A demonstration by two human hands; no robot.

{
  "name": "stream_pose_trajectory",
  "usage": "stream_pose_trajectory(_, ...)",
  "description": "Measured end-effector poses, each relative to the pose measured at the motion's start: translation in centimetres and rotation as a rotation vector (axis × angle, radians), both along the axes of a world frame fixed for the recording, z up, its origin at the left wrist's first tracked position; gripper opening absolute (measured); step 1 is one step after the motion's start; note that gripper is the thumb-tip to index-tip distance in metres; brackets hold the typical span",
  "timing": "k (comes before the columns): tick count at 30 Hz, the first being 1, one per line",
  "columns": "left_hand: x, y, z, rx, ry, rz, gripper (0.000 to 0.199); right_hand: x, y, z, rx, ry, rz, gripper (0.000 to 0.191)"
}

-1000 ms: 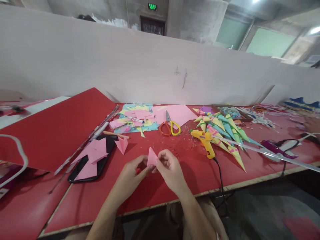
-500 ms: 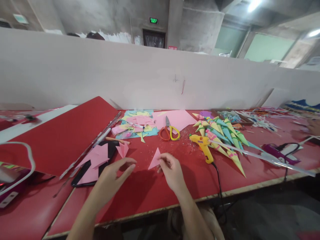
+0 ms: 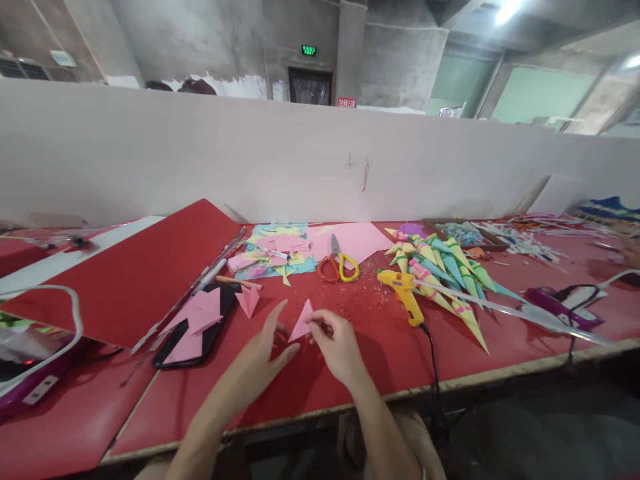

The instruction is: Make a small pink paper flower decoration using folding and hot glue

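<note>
I have the right hand (image 3: 340, 347) pinching the pink paper triangle (image 3: 301, 323) by its right side, thumb against fingertips. The triangle is held point up over the desk (image 3: 310, 390), nearer the front edge than the back. The left hand (image 3: 256, 357) is spread, thumb and forefinger well parted, just to the left of the triangle; from here I can't tell whether its thumb touches the lower corner.

A second ago I had both hands on the paper; half a second ago the left was drawn off towards the left end of the desk, and now it has come back beside the triangle. The right hand has kept its pinch throughout.

The rest of the desk matches the earlier views: pink sheets (image 3: 203, 313) on the black tray (image 3: 227, 308) towards the front left corner, the folded pink piece (image 3: 249, 300) by its side, scissors (image 3: 335, 245) towards the back edge, and the yellow glue gun (image 3: 404, 287) beside the paper cones (image 3: 453, 260) on the right.
</note>
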State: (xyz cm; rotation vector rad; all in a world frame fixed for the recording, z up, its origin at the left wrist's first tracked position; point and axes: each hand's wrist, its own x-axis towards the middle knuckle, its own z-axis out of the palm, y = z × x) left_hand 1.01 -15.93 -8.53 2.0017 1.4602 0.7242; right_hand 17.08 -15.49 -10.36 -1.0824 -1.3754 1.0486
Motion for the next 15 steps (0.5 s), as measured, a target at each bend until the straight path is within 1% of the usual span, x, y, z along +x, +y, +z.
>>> stream_pose_trajectory(3, -0.1, -0.4, 0.6, 0.024, -0.026, 0.002, 0.063, 0.2, -0.1, 0.1, 0.019, -0.035, -0.006, 0.016)
stream_pose_trajectory(5, -0.3, -0.6, 1.3, 0.034, -0.035, 0.003, 0.052, 0.3, -0.2, 0.1, 0.026, -0.069, -0.010, 0.017)
stream_pose_trajectory(8, -0.3, -0.8, 2.1, 0.023, 0.008, -0.030, 0.035, 0.4, -0.3, 0.1, 0.032, -0.109, -0.001, 0.018)
stream_pose_trajectory(12, 0.0, -0.6, 2.1, 0.017, 0.040, -0.020, 0.032, 0.4, -0.3, 0.0, 0.022, -0.126, 0.027, 0.020)
stream_pose_trajectory(15, 0.1, -0.2, 1.8, 0.015, 0.040, -0.025, 0.031, 0.3, -0.2, -0.1, 0.022, -0.133, 0.014, 0.022)
